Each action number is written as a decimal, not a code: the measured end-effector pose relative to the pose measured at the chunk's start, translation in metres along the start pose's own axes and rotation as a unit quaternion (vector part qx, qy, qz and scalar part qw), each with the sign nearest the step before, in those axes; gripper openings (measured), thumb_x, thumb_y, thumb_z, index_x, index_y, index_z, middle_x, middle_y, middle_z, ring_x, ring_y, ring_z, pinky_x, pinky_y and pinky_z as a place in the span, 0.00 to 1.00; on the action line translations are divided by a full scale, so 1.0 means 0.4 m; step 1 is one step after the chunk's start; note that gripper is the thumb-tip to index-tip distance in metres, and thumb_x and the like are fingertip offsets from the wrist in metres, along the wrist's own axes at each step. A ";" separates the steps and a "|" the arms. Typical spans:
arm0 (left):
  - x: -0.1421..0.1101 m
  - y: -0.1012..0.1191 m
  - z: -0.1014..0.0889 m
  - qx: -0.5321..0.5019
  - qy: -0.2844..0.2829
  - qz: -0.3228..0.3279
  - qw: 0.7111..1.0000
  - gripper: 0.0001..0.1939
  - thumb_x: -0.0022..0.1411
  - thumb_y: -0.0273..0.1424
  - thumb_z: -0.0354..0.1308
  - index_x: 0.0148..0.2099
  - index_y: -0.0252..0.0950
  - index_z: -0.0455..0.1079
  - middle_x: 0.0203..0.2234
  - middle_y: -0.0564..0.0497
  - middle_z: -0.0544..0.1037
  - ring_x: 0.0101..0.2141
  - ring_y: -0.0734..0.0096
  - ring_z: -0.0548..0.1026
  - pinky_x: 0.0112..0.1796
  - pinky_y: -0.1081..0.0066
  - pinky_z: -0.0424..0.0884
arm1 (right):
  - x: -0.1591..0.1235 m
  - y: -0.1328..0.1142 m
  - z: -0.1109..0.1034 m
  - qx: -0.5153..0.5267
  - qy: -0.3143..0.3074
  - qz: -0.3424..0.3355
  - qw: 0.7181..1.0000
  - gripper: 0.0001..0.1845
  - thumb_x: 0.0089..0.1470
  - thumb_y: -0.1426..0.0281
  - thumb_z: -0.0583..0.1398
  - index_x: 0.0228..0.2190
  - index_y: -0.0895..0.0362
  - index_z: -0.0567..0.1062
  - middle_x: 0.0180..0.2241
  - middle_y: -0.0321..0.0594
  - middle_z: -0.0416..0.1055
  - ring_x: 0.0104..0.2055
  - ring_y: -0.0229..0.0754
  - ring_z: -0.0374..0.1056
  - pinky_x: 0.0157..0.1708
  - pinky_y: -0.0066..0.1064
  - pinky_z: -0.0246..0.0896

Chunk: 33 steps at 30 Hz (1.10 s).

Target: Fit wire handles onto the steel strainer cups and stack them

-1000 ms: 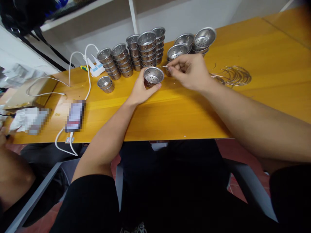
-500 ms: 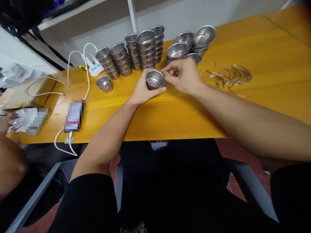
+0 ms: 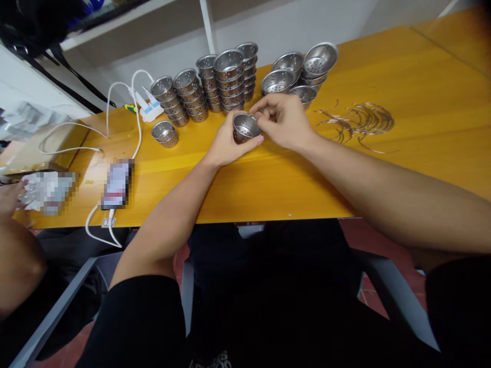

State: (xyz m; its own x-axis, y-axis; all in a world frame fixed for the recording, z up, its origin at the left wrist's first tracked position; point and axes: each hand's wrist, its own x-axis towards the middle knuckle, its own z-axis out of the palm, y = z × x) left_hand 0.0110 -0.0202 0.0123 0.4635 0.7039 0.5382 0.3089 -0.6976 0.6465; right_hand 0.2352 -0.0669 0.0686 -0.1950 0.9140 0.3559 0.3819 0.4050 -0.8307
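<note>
My left hand [image 3: 227, 144] is wrapped round a small perforated metal cup [image 3: 245, 127], its mouth tilted up toward me and its thumb along the near side. At the cup's right rim, my right hand [image 3: 283, 120] is closed in a pinch. Whatever lies between those fingertips is too small or hidden to make out. Behind the hands stand several stacks of similar perforated cups [image 3: 230, 76]. To the right of my right hand lies a loose pile of thin curved metal wires [image 3: 370, 120].
Wider perforated bowls [image 3: 320, 60] are stacked at the back. Two nested cups [image 3: 164, 134] stand to the left. A phone [image 3: 117, 183] with a white cable [image 3: 138, 122] lies near a power strip [image 3: 151, 108]. Another person's hand [image 3: 9, 198] touches a plastic bag [image 3: 42, 191] at far left.
My right hand has shifted slightly left, its fingertips now over the cup's rim. The cup stays in my left hand. The other person's hand has moved a little toward the bag.
</note>
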 end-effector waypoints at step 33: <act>-0.003 -0.031 -0.015 0.003 -0.021 0.028 0.999 0.50 0.61 0.71 0.71 0.69 0.42 0.66 0.60 0.41 0.80 0.61 0.50 0.82 0.66 0.46 0.79 | -0.021 -0.036 -0.035 0.054 -0.097 -0.031 0.993 0.33 0.51 0.29 0.76 0.37 0.43 0.82 0.38 0.41 0.79 0.45 0.56 0.73 0.46 0.52 0.76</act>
State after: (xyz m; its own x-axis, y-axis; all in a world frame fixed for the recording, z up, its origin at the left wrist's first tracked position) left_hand 0.0016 -0.0118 0.0069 0.5149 0.6582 0.5492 0.2869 -0.7361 0.6131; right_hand 0.2439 -0.0801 0.0836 -0.3892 0.8606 0.3283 0.2659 0.4462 -0.8545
